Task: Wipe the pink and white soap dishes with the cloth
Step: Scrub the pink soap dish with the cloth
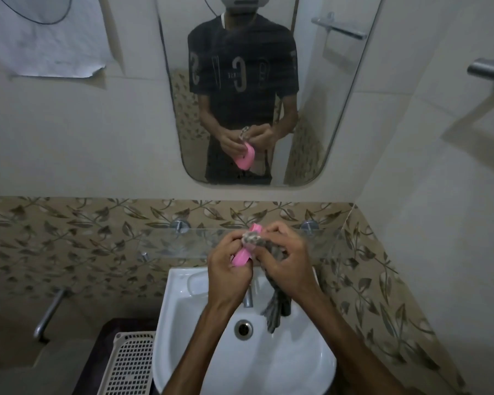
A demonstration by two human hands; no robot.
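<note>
My left hand [228, 266] grips the pink soap dish [241, 258] above the back of the sink, its upper end showing pink between my fingers. My right hand [287, 258] holds a grey patterned cloth [274, 306] bunched against the top of the dish, and the cloth's tail hangs down over the basin. The white soap dish [196, 283] lies on the sink's back left ledge, partly hidden by my left hand.
A white sink [297, 360] with a drain hole [243, 329] and a metal tap [248, 297] is below. A glass shelf [169, 243] runs along the tiled wall behind my hands. A mirror [311, 109] hangs above. A white lattice basket [131, 363] stands at lower left.
</note>
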